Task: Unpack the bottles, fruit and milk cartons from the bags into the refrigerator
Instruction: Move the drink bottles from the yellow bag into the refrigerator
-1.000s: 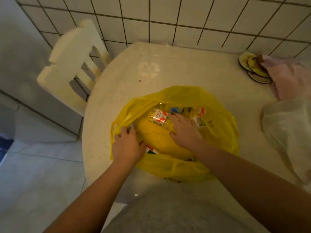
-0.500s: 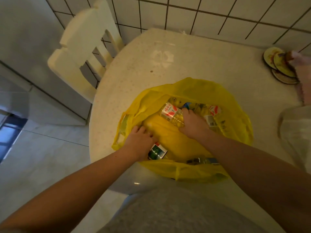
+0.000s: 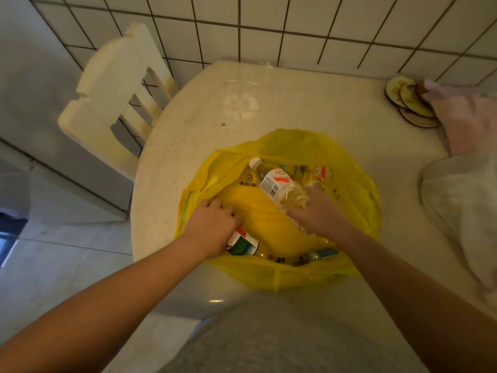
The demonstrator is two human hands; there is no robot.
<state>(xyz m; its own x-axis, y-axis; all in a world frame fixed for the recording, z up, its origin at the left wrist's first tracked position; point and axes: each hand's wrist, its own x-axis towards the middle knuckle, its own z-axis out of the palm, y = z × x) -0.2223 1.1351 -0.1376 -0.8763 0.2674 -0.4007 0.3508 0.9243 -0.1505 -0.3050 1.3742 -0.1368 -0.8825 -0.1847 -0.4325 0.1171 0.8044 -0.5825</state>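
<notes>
— Where's the clear plastic bottle with the red label (image 3: pixel 277 184)?
— In the yellow plastic bag (image 3: pixel 357 189). The right hand (image 3: pixel 320 211) grips its bottom; its cap points away, leftward. The left hand (image 3: pixel 212 227) is curled, on what I can't tell.

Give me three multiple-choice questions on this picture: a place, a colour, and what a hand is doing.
1. Where does the yellow bag sit? A. on the chair B. on the table C. on the floor
2. What colour is the cap of the clear bottle? A. white B. blue C. green
3. What is the right hand doing? A. resting flat on the table B. hanging idle C. gripping the clear bottle
Answers: 1 B, it rests on the tabletop; 2 A, the cap shows white; 3 C, fingers curl round its base.
</notes>
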